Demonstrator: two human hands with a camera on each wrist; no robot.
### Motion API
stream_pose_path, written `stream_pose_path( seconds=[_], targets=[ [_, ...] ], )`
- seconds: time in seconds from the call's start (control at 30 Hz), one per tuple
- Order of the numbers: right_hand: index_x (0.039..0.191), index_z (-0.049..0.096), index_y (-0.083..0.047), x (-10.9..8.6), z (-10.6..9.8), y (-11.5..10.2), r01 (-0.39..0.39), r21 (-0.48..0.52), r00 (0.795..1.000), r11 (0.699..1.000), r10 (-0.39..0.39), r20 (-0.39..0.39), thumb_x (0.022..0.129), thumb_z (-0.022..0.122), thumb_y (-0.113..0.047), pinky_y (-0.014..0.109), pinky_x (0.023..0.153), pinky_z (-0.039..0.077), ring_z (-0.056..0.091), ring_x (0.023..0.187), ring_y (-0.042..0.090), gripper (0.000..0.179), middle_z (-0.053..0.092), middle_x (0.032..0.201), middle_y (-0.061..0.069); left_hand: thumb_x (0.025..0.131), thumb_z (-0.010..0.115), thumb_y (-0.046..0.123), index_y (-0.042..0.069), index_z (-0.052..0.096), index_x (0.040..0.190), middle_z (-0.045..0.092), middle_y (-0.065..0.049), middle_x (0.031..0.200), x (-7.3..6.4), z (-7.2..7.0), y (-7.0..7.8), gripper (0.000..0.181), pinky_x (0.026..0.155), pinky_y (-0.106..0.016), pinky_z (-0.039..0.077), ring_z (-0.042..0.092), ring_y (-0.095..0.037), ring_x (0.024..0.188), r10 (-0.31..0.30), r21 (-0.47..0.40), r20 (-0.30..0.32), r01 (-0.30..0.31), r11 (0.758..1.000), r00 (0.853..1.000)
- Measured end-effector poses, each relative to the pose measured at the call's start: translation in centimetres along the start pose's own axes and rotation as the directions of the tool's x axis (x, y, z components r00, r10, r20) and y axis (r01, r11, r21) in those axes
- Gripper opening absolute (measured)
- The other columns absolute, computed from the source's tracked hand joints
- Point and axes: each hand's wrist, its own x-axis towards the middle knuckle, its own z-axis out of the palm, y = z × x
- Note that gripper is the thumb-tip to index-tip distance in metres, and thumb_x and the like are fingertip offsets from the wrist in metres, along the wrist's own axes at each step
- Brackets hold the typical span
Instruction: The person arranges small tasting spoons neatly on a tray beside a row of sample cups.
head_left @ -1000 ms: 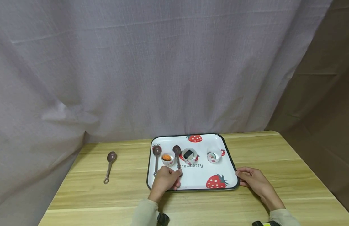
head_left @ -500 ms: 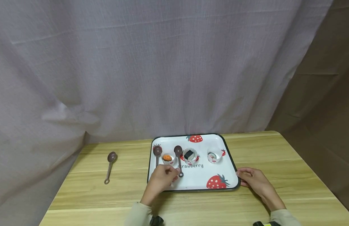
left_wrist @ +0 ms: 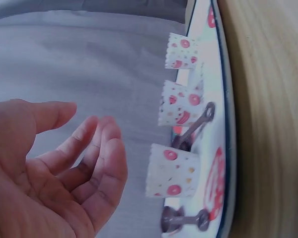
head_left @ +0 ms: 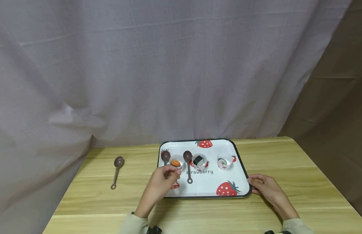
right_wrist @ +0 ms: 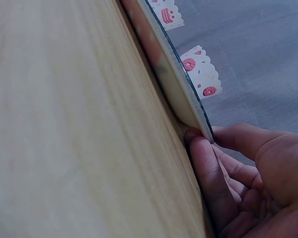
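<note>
My left hand [head_left: 158, 183] hovers over the left front part of a white strawberry-print tray [head_left: 201, 190], fingers loosely bent and holding nothing. At the tray's right front corner, my right hand [head_left: 265, 188] pinches the rim between thumb and fingers. One brown measuring spoon [head_left: 188, 159] lies between the left and middle paper cups. Another brown spoon [head_left: 165, 156] lies left of the left cup, its handle partly hidden by my left hand. The left cup [left_wrist: 173, 173] holds an orange-topped piece [head_left: 175, 163], the middle cup [head_left: 200, 167] a black-and-white piece [head_left: 198, 160].
A right-hand paper cup [head_left: 224, 165] on the tray holds a small roll-like piece. Another brown spoon [head_left: 118, 162] lies on the wooden table [head_left: 90, 195], left of the tray. A grey curtain [head_left: 175, 71] hangs behind the table's back edge.
My left hand has let go of the spoon between the cups and moved up and left, baring its handle. The right hand stays at the tray's corner.
</note>
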Motion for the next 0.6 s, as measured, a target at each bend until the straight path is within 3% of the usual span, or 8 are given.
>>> stream_pose_path(
  seconds=[0.2,0.4,0.6],
  targets=[
    [0.138,0.054,0.018,-0.1,0.1,0.2,0.0,0.013,1.0,1.0,0.0,-0.006,0.107,0.061,-0.018,0.024,0.075,0.063,0.067,0.087,0.002,0.047,0.074,0.115,0.015,0.1,0.071,0.014,0.004,0.075,0.102,0.071,-0.003,0.084,-1.0,-1.7,0.7,0.012,0.066,-0.023,0.053,0.065,-0.018,0.076,0.035,0.075,-0.063,-0.03,0.997,0.997],
    [0.138,0.054,0.017,-0.1,0.1,0.2,0.003,0.005,1.0,1.0,-0.003,-0.008,0.108,0.061,-0.02,0.024,0.075,0.062,0.066,0.089,0.002,0.049,0.072,0.118,0.016,0.1,0.072,0.012,0.005,0.075,0.1,0.072,-0.005,0.086,-1.9,-3.4,1.2,0.008,0.074,-0.025,0.057,0.067,-0.017,0.079,0.054,0.109,-0.149,-0.038,0.993,0.987],
    [0.138,0.054,0.018,-0.1,0.1,0.1,0.01,0.01,1.0,1.0,-0.01,-0.012,0.107,0.061,-0.019,0.024,0.075,0.062,0.066,0.088,0.002,0.048,0.072,0.118,0.016,0.1,0.073,0.011,0.008,0.077,0.103,0.072,0.0,0.088,-2.6,-5.0,1.4,0.006,0.077,-0.025,0.057,0.067,-0.013,0.082,0.039,0.172,-0.218,-0.001,0.985,0.975]
  ],
)
